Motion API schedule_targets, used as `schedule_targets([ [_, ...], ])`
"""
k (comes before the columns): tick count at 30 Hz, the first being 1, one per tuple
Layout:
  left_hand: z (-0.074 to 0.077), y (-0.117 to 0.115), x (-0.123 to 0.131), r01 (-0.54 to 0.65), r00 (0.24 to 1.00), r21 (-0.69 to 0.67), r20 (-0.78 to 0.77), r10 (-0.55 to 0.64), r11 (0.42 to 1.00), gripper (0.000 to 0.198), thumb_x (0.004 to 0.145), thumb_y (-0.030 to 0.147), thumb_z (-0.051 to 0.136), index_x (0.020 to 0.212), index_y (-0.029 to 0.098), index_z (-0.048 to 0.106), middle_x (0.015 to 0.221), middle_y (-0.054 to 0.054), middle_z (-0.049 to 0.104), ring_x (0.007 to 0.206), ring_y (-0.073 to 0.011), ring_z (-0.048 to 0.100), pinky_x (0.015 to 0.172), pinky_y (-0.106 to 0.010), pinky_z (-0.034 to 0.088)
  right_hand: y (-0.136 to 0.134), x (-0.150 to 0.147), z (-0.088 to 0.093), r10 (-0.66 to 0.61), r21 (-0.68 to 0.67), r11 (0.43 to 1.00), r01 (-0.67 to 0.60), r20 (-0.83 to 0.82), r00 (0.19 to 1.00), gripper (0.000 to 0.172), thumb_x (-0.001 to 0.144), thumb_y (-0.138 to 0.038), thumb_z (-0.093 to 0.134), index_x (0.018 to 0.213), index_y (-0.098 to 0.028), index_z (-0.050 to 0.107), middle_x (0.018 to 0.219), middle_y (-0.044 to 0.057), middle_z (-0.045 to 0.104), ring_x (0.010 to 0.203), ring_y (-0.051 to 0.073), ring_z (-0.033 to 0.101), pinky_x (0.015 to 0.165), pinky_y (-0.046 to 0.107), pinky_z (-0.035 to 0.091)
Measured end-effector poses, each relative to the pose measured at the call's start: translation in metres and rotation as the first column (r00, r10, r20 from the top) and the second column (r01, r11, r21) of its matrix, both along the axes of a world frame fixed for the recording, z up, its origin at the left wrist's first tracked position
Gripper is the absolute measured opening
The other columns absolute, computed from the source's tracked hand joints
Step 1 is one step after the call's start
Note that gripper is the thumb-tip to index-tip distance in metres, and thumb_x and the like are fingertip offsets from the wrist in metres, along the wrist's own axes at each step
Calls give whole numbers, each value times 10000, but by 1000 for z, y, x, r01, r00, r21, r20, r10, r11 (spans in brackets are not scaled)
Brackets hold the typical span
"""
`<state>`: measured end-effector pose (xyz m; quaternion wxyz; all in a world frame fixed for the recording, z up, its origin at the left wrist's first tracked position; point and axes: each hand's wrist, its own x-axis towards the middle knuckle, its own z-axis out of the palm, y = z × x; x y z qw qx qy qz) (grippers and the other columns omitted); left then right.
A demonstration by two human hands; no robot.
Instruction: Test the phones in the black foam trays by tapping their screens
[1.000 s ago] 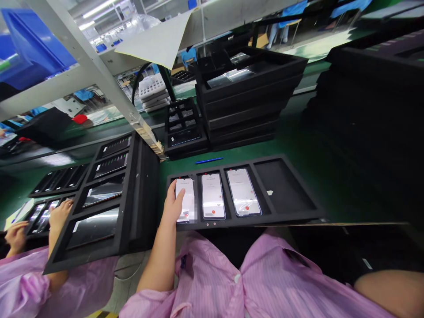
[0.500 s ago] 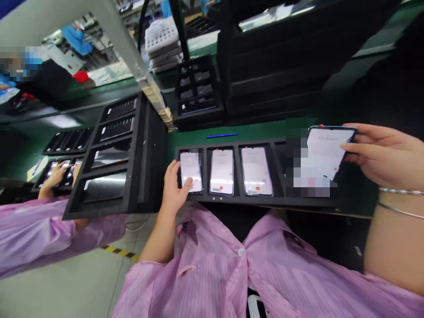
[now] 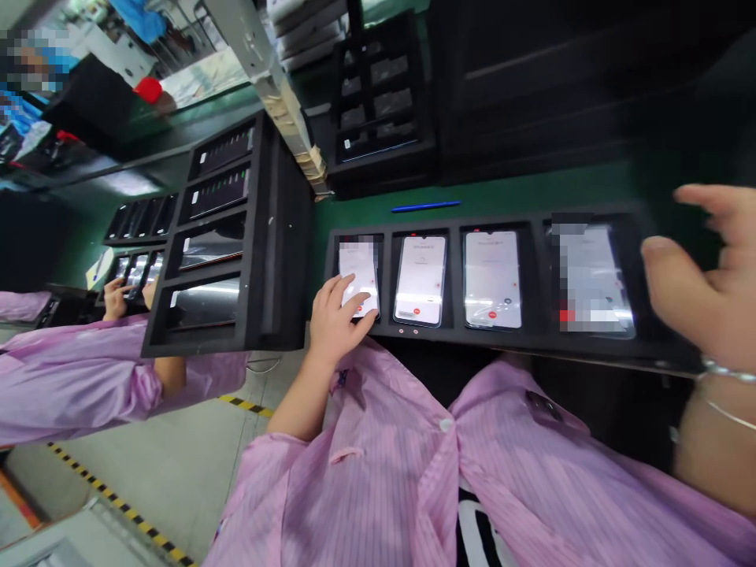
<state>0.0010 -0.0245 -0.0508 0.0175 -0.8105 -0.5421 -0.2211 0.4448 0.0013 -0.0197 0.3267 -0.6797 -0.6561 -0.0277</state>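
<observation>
Touching the leftmost phone (image 3: 357,268) in a black foam tray (image 3: 502,343), the left hand (image 3: 336,324) lies with its fingers (image 3: 353,299) spread and a little bent over the lower right part of the screen, not closing on the sides of the phone. The right hand (image 3: 702,272) is at the right, above the far right end of the same tray, with fingers wide apart; it seems to hold nothing, but it is slightly blurred. The tray has four compartments, and each one carries a lit phone: the second phone (image 3: 420,279), the third phone (image 3: 492,279), and the fourth phone (image 3: 594,279), which is partly covered by pixel blur. A blue pen (image 3: 425,207) lies on the green desk (image 3: 531,189) just behind the tray. If the right fingers come down carelessly, they could knock the fourth phone against its compartment wall. Pressure from the left fingers could also mark the screen or trigger a wrong touch. The pink sleeve (image 3: 295,488) close to the near rim could catch the tray and shift it.
</observation>
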Motion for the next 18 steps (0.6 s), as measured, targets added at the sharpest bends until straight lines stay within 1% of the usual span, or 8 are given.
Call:
schedule_targets([
  [1, 1, 1, 1, 3, 1000, 13, -10, -3, 1000, 256, 966, 437, 674, 1093, 245, 787, 1437, -129, 638, 1399, -360, 517, 1139, -523, 463, -14, -15, 10, 76, -5, 997, -76, -21, 997, 432, 946, -413, 603, 1336, -246, 680, 1254, 165, 735, 1145, 377, 719, 832, 541, 611],
  [3, 5, 2, 6, 11, 1000, 59, -21, -10, 998, 244, 973, 410, 674, 1097, 231, 786, 1440, -143, 631, 1424, -383, 485, 1150, -555, 442, -34, -39, 19, 343, 12, 939, -343, -42, 938, 331, 993, -340, 546, 1281, -242, 676, 1229, 128, 747, 1132, 325, 731, 939, 532, 622],
  [5, 10, 2, 18, 45, 999, 92, -2, -45, 995, 260, 978, 388, 673, 1151, 218, 767, 1462, -158, 606, 1455, -392, 447, 1170, -571, 421, -45, -51, 12, 516, 41, 856, -516, -13, 856, 274, 1002, -264, 543, 1246, -215, 658, 1188, 122, 751, 1138, 303, 729, 1050, 558, 593],
  [6, 12, 1, 26, 80, 997, 98, 14, -82, 992, 280, 978, 385, 674, 1188, 216, 752, 1475, -161, 592, 1471, -390, 428, 1180, -570, 413, -47, -54, 5, 552, 44, 833, -551, 0, 834, 265, 1000, -230, 547, 1243, -203, 647, 1178, 124, 750, 1152, 301, 724, 1089, 575, 573],
  [10, 14, 1, 62, 264, 963, 57, 28, -266, 963, 330, 982, 427, 670, 1244, 231, 718, 1519, -153, 560, 1506, -387, 383, 1217, -586, 376, -45, -56, -28, 548, 4, 837, -548, -19, 837, 285, 990, -165, 537, 1258, -196, 628, 1202, 116, 742, 1232, 301, 693, 1155, 622, 516],
  [13, 8, 4, 78, 279, 960, -7, -9, -279, 960, 353, 994, 457, 649, 1253, 226, 714, 1529, -161, 555, 1511, -397, 379, 1223, -613, 364, -41, -60, -41, 539, -27, 841, -540, -29, 842, 277, 990, -167, 516, 1229, -192, 654, 1208, 121, 744, 1249, 306, 687, 1158, 642, 502],
  [16, 2, 7, 82, 250, 967, -46, -47, -252, 967, 369, 988, 461, 657, 1272, 233, 711, 1535, -157, 551, 1516, -406, 378, 1232, -629, 351, -43, -59, -39, 544, -55, 836, -546, -49, 838, 280, 980, -160, 515, 1208, -182, 676, 1192, 128, 750, 1239, 322, 693, 1146, 663, 502],
  [18, 1, 7, 81, 244, 967, -49, -57, -247, 968, 370, 985, 459, 662, 1278, 238, 713, 1539, -152, 548, 1517, -409, 377, 1232, -626, 356, -49, -51, -28, 512, 29, 859, -511, -78, 856, 311, 960, -150, 543, 1236, -201, 677, 1194, 108, 754, 1233, 319, 696, 1159, 647, 500],
])
